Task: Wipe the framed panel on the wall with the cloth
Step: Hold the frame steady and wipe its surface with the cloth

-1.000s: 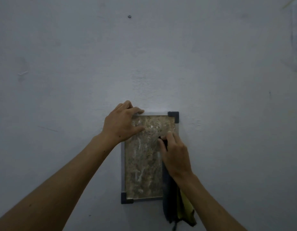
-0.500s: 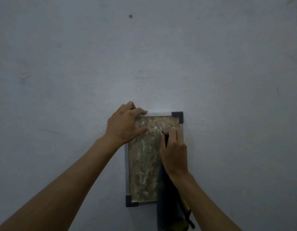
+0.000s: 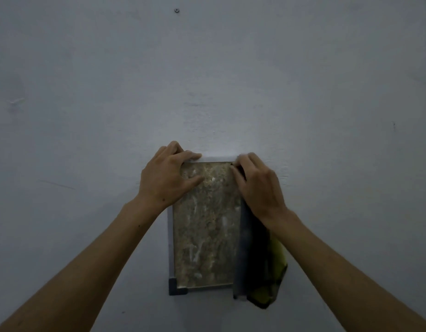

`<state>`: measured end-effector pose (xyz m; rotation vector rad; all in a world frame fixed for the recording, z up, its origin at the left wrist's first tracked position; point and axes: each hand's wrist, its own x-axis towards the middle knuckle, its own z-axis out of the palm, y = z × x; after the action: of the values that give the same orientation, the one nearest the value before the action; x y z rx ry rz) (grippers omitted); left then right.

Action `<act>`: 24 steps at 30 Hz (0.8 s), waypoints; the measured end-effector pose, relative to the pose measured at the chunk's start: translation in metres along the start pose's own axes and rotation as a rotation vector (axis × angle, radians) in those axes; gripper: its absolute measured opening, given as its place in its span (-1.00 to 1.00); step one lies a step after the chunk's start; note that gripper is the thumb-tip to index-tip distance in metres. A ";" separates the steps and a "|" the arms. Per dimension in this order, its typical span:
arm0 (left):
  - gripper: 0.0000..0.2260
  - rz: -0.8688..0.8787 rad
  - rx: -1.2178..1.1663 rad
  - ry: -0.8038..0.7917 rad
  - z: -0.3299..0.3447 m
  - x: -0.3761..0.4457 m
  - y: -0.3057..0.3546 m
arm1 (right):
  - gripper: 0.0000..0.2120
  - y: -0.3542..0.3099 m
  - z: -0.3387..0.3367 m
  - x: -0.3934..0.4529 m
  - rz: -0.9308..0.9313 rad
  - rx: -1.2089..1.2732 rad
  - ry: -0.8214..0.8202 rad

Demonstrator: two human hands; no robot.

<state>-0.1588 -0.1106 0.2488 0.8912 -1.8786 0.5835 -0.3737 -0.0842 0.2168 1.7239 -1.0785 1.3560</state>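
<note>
A small framed panel [image 3: 204,226] with a mottled brown face and a pale grey frame hangs on the wall, a dark corner piece at its lower left. My left hand [image 3: 166,178] holds its upper left corner, fingers curled over the top edge and thumb on the face. My right hand [image 3: 257,185] grips a dark grey and yellow-green cloth [image 3: 257,264] at the panel's upper right corner. The cloth hangs down over the right edge and hides it.
The plain pale wall [image 3: 207,80] fills the view around the panel. A small screw or nail head [image 3: 176,10] sits high up in the wall, above the panel.
My right hand has moved the cloth up the panel's right side to the upper right corner, covering the dark corner piece. My left hand has stayed on the upper left corner.
</note>
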 end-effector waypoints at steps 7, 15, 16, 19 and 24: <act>-0.64 -0.044 -0.047 0.124 0.012 -0.006 0.006 | -0.94 0.021 -0.004 -0.022 -0.181 -0.045 -0.145; -0.67 -0.061 -0.084 0.160 0.017 -0.009 0.008 | -0.90 0.024 0.001 -0.017 -0.274 0.036 -0.161; -0.67 -0.062 -0.081 0.155 0.016 -0.009 0.008 | -0.91 0.025 -0.001 -0.023 -0.305 0.026 -0.207; -0.66 -0.065 -0.067 0.140 0.014 -0.007 0.009 | -0.91 0.026 -0.004 -0.005 -0.340 -0.017 -0.216; -0.65 -0.065 -0.051 0.094 0.009 -0.003 0.011 | -0.91 0.015 -0.003 0.007 -0.223 0.006 -0.118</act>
<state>-0.1714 -0.1087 0.2417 0.8735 -1.7662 0.5272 -0.3873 -0.0893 0.2243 1.8860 -0.9141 1.1320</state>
